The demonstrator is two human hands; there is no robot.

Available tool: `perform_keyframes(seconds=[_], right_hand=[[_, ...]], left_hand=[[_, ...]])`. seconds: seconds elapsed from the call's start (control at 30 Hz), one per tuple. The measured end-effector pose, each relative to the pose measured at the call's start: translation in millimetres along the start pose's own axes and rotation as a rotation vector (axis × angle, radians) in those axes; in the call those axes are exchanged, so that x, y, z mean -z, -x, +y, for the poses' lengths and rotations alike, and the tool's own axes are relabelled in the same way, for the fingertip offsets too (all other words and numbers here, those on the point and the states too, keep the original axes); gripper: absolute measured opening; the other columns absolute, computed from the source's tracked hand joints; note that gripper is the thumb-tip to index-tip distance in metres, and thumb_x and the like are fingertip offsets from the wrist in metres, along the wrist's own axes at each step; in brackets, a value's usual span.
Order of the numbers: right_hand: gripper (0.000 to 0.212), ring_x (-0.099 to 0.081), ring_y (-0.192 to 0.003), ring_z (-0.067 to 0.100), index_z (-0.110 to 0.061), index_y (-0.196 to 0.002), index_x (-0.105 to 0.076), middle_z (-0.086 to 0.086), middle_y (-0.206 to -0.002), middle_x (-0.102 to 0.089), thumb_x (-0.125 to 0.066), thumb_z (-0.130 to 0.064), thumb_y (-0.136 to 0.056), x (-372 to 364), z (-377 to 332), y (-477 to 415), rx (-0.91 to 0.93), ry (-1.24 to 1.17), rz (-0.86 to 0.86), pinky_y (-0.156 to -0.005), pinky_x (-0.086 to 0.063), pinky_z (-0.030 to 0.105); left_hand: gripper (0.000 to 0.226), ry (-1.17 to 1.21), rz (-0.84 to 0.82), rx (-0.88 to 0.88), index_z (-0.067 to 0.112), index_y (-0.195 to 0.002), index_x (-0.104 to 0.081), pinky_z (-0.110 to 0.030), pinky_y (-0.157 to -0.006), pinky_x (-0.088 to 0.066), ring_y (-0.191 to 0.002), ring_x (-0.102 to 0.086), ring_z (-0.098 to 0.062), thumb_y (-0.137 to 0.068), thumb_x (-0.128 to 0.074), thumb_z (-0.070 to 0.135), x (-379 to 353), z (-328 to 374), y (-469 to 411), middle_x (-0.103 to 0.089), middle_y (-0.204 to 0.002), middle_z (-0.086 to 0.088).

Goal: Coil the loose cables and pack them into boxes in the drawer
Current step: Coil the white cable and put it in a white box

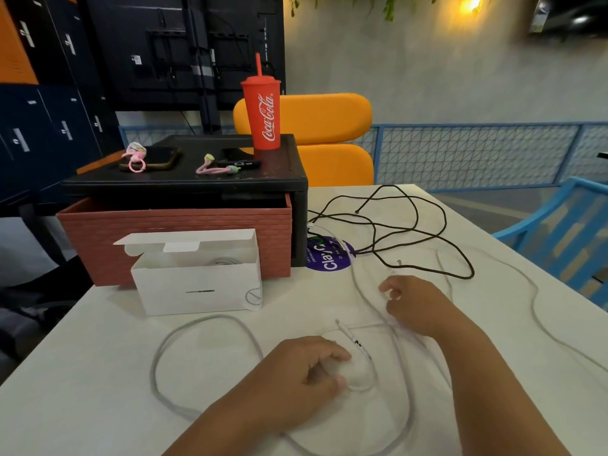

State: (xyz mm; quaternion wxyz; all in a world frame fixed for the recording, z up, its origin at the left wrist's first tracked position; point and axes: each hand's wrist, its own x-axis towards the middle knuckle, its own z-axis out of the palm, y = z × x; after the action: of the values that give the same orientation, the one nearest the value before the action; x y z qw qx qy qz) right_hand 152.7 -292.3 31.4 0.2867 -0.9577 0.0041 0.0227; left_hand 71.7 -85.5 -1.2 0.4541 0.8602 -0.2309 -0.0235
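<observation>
White cable (204, 320) sprawls across the pale table (98, 357) in wide loose loops, one big loop lying to the left of the hands and another strand trailing off toward the table's right edge. The left hand (306, 366) rests on the table with its fingers curled over a small loop of that cable, gripping it against the surface. The right hand (418, 304), further out and to the right, has finger and thumb curled in on a strand of the same white cable, though the exact pinch is hard to make out. Between the two hands lies a thin white lead ending in a metal plug (339, 323); I cannot tell if it belongs to the same cable. A black cable (441, 232) lies uncoiled beyond the right hand, tangled in open loops over the far part of the table. An open white box (197, 284) stands left of the hands, flap up, with something pale and coiled just showing inside. Directly behind it is the reddish brick-textured drawer (177, 225), pulled partly out from under a black stand (184, 182). On the stand sit a red Coca-Cola cup (261, 116) with a straw, a dark phone (161, 158) and pink cable ties (214, 168). A purple sticker (329, 258) lies by the stand's corner, and an orange chair (329, 120) stands behind
</observation>
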Motion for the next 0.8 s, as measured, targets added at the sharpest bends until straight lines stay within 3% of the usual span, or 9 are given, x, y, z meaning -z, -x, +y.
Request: perform_keyframes(seconds=[0.1, 0.13, 0.23, 0.33, 0.4, 0.47, 0.53, 0.67, 0.8], right_hand=[[0.029, -0.045, -0.091, 0.011, -0.019, -0.114, -0.057, -0.008, -0.093, -0.048, -0.054, -0.012, -0.085, 7.1, 8.1, 3.8, -0.031, 0.16, -0.065, -0.077, -0.034, 0.019], [0.027, -0.046, -0.09, 0.011, -0.019, -0.112, -0.058, -0.009, -0.088, -0.048, -0.055, -0.012, -0.085, 7.4, 8.8, 4.7, -0.032, 0.169, -0.074, -0.076, -0.034, 0.019], [0.02, -0.051, -0.077, 0.012, -0.02, -0.103, -0.059, -0.008, -0.081, -0.049, -0.058, -0.012, -0.085, 8.6, 2.4, 8.0, -0.019, 0.116, -0.04, -0.064, -0.037, 0.02], [0.015, -0.05, -0.072, 0.009, -0.02, -0.099, -0.06, -0.003, -0.086, -0.054, -0.059, -0.015, -0.085, 9.6, -4.4, 9.9, 0.072, 0.031, 0.038, -0.057, -0.035, 0.011], [0.01, -0.05, -0.069, 0.007, -0.02, -0.094, -0.061, -0.002, -0.085, -0.055, -0.061, -0.017, -0.084, 8.4, -8.2, 12.3, 0.112, -0.017, 0.005, -0.057, -0.035, 0.013], [0.007, -0.05, -0.064, 0.004, -0.021, -0.088, -0.059, -0.005, -0.077, -0.055, -0.064, -0.019, -0.083, 4.8, -12.2, 15.5, 0.118, 0.005, -0.068, -0.057, -0.037, 0.015], [0.01, -0.05, -0.065, 0.004, -0.022, -0.09, -0.058, -0.007, -0.073, -0.054, -0.063, -0.017, -0.083, 0.5, -14.6, 15.3, 0.122, 0.065, -0.087, -0.059, -0.037, 0.016], [0.021, -0.051, -0.063, 0.005, -0.023, -0.092, -0.06, -0.009, -0.073, -0.054, -0.056, -0.005, -0.082, -2.3, -18.4, 13.0, 0.137, 0.002, 0.045, -0.055, -0.038, 0.016], [0.017, -0.048, -0.055, 0.011, -0.017, -0.079, -0.065, -0.004, -0.068, -0.057, -0.058, -0.003, -0.083, 6.6, -20.6, 8.7, 0.072, -0.45, 0.34, -0.052, -0.037, 0.02]], left_hand=[[0.028, -0.102, -0.017, -0.043, 0.026, -0.109, -0.067, -0.005, -0.087, -0.037, -0.1, -0.049, 0.021, -0.082, -0.059, 0.022, -0.3, -3.9, -1.3, -0.057, -0.113, 0.021], [0.029, -0.125, -0.017, -0.054, 0.023, -0.111, -0.066, -0.005, -0.091, -0.035, -0.109, -0.043, 0.023, -0.084, -0.058, 0.019, -0.1, -4.4, -1.6, -0.056, -0.116, 0.02], [0.032, -0.213, -0.004, -0.07, 0.024, -0.112, -0.065, -0.006, -0.091, -0.036, -0.11, -0.051, 0.006, -0.082, -0.054, 0.022, -1.0, -4.0, -1.4, -0.052, -0.121, 0.022], [0.033, -0.312, 0.07, -0.007, 0.033, -0.118, -0.059, -0.007, -0.092, -0.034, -0.096, -0.048, 0.012, -0.088, -0.053, 0.022, 5.1, -6.6, -0.6, -0.038, -0.129, 0.029], [0.039, -0.378, 0.15, 0.022, 0.033, -0.122, -0.056, -0.01, -0.099, -0.03, -0.113, -0.04, 0.009, -0.087, -0.051, 0.017, 15.1, -9.7, -1.7, -0.036, -0.129, 0.025], [0.042, -0.411, 0.248, 0.082, 0.03, -0.122, -0.056, -0.009, -0.095, -0.03, -0.114, -0.043, 0.001, -0.085, -0.05, 0.011, 28.5, -12.3, -1.4, -0.04, -0.122, 0.023], [0.038, -0.436, 0.36, 0.176, 0.029, -0.117, -0.059, -0.013, -0.088, -0.035, -0.1, -0.05, -0.006, -0.083, -0.053, 0.012, 42.6, -15.3, 1.6, -0.049, -0.116, 0.019], [0.02, -0.575, 0.436, 0.515, 0.024, -0.102, -0.061, -0.026, -0.08, -0.04, -0.1, -0.053, -0.018, -0.084, -0.053, 0.023, 70.4, -22.9, 12.7, -0.053, -0.101, 0.005], [0.015, -0.633, 0.368, 0.839, 0.019, -0.098, -0.052, -0.033, -0.084, -0.044, -0.099, -0.049, -0.028, -0.085, -0.048, 0.023, 93.9, -30.1, 24.6, -0.043, -0.097, -0.002]])
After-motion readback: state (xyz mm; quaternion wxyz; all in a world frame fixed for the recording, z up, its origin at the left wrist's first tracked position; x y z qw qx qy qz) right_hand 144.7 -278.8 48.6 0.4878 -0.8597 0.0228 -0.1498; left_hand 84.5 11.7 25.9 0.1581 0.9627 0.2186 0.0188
